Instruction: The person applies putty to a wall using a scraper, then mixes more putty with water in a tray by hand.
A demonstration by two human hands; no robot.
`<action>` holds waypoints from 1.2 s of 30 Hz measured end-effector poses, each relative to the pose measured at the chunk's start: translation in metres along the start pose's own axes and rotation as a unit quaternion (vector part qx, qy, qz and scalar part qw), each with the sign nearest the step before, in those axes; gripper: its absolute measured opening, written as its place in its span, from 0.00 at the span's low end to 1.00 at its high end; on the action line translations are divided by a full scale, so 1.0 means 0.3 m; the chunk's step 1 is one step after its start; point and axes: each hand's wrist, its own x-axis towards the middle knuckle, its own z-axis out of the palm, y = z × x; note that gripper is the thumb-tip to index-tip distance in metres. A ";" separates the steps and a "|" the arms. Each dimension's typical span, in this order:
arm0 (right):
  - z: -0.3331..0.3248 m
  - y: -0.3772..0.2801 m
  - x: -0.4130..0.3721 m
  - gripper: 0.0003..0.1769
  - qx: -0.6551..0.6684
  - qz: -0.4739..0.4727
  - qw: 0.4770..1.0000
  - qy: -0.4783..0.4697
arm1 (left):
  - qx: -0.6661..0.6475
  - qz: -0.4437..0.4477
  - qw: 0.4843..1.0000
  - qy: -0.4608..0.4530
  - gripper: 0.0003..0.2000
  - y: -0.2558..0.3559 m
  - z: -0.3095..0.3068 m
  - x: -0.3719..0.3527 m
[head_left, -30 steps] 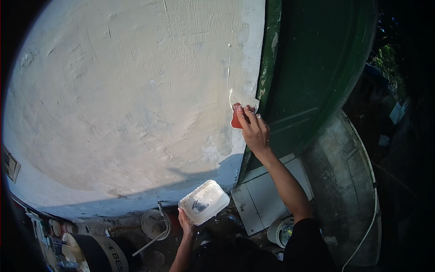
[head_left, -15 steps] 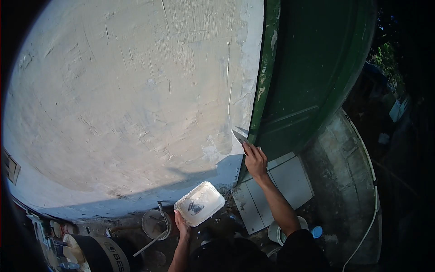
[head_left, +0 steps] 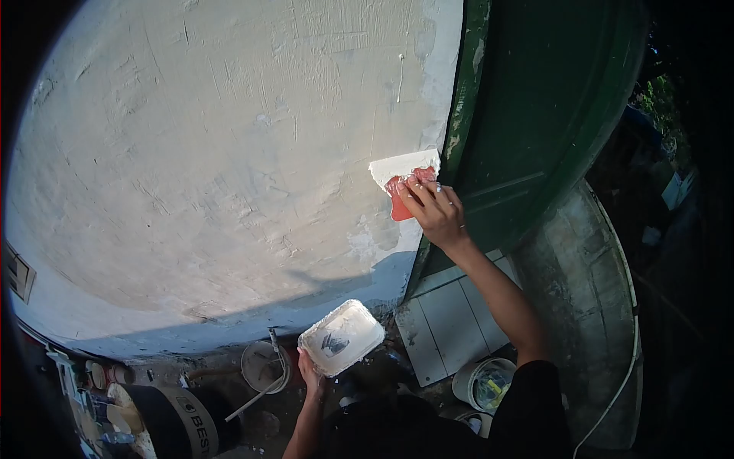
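Head view: right hand [head_left: 441, 216], gripping scraper [head_left: 399, 170], higher on wall [head_left: 229, 161]; ridge [head_left: 400, 79] shorter, upper stretch unsmoothed (left hand [head_left: 310, 375] holds tray [head_left: 334, 344]).

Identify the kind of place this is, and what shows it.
Probably an outdoor spot, perhaps a residential yard: a sunlit, rough off-white plastered wall with a hard shadow edge, what looks like a dark green panelled door beside it, and leafy green foliage at far right.
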 end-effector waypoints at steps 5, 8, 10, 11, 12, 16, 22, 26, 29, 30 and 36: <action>0.182 -0.217 -0.432 0.18 0.021 0.011 0.992 -0.123 | 0.011 -0.002 1.000 0.017 0.25 0.001 -0.028 -0.019; 0.222 -0.289 -0.566 0.18 0.074 0.050 0.985 -0.147 | 0.022 -0.007 1.000 -0.001 0.27 -0.031 -0.094 -0.007; 0.200 -0.305 -0.544 0.19 0.113 0.089 0.981 -0.132 | 0.020 -0.008 1.000 0.009 0.27 -0.022 -0.090 -0.010; 0.178 -0.299 -0.539 0.20 0.114 0.099 0.982 -0.115 | 0.022 -0.010 1.000 0.005 0.27 -0.016 -0.092 -0.021; 0.154 -0.280 -0.510 0.20 0.112 0.109 0.983 -0.097 | 0.023 -0.010 1.000 0.000 0.26 0.013 -0.068 -0.031; -0.050 -0.120 -0.153 0.20 0.093 0.104 0.990 0.027 | 0.006 0.002 1.000 0.031 0.26 0.050 -0.002 -0.037; -0.214 0.124 0.397 0.23 -0.023 0.027 0.976 0.213 | 0.016 0.012 1.000 -0.013 0.27 0.038 -0.008 -0.017; -0.168 0.093 0.471 0.16 0.002 -0.040 0.988 0.151 | 0.017 0.011 1.000 -0.009 0.26 0.056 0.002 -0.033; -0.060 -0.012 0.309 0.16 0.027 -0.042 0.993 0.105 | 0.004 0.011 1.000 -0.002 0.25 0.062 -0.015 -0.042; -0.023 -0.059 0.225 0.16 0.035 -0.040 0.995 0.079 | -0.007 0.006 1.000 0.005 0.25 0.068 -0.022 -0.054; 0.215 -0.356 -0.383 0.19 0.098 0.010 0.990 -0.101 | 0.005 -0.010 0.999 0.045 0.25 0.021 -0.189 -0.055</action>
